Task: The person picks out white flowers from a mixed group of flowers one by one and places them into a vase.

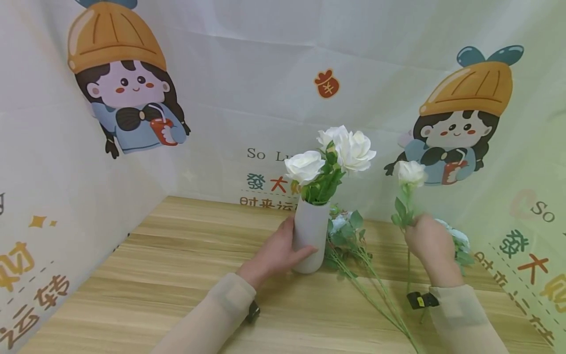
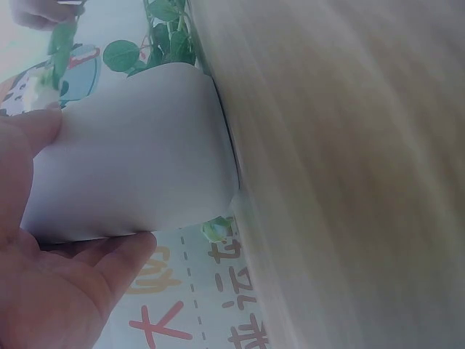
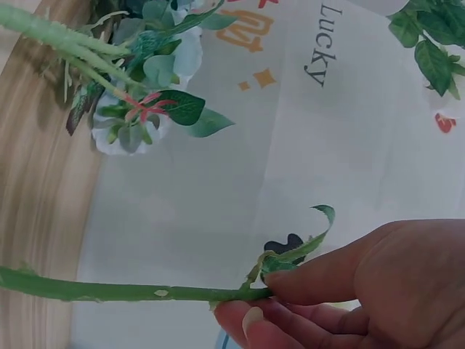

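Observation:
A white vase [image 1: 308, 241] stands upright on the table, with white roses [image 1: 338, 150] and green leaves rising from its mouth. My left hand [image 1: 278, 250] grips the vase low on its body. In the left wrist view the thumb and fingers lie on opposite sides of the vase [image 2: 138, 153]. To the right, my right hand [image 1: 429, 246] holds a single white rose [image 1: 412, 173] upright. Its thumb and fingers pinch the green stem [image 3: 145, 291] near a small leaf, as the right wrist view shows. The stem's lower end is partly behind the right wrist.
Pale blue flowers [image 1: 339, 223] with long stems [image 1: 380, 290] lie on the wooden table [image 1: 155, 275] right of the vase. More pale blue blooms [image 1: 460, 239] show behind the right hand. A printed cloth backdrop [image 1: 247, 73] rises behind the table and along both sides.

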Motion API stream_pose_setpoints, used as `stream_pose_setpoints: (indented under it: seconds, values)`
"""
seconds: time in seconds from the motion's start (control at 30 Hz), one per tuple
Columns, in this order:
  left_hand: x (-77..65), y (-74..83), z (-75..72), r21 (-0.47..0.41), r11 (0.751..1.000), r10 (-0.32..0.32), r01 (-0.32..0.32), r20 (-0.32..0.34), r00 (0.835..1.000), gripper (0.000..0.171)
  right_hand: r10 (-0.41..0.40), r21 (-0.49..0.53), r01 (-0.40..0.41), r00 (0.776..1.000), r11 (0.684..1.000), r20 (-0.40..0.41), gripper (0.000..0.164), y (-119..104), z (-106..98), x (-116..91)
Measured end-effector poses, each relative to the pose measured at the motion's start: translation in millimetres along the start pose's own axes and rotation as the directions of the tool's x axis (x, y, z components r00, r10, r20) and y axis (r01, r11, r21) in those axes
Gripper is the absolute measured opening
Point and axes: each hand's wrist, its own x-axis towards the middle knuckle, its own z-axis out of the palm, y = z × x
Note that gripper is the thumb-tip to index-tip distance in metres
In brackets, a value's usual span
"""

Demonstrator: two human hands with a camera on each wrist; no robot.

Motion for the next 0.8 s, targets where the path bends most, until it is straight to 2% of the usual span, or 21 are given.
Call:
stream_pose_setpoints:
  seconds: [0.13, 0.47, 0.67, 0.8]
  values:
    - [-0.1, 1.4, -0.7, 0.003, 1.0, -0.006, 0.006, 0.004, 1.0, 0.094, -0.029, 0.021, 0.03, 0.998, 0.999, -0.05, 0.025, -4, -3, -1]
    - [-0.3, 2.3, -1.5, -0.028, 0.999, -0.02, 0.02, 0.008, 1.0, 0.093, -0.053, 0.085, 0.068, 0.984, 0.994, -0.168, 0.035, -13, -7, -3]
    - [0.2, 2.2, -1.2, -0.038, 0.999, -0.015, 0.015, 0.005, 1.0, 0.091, -0.05, 0.133, 0.084, 0.969, 0.988, -0.244, 0.034, -20, -8, -6]
    - [0.8, 2.0, -0.6, -0.027, 1.0, -0.01, 0.01, 0.002, 1.0, 0.09, -0.074, 0.16, 0.129, 0.948, 0.979, -0.311, 0.033, -26, -10, -7]
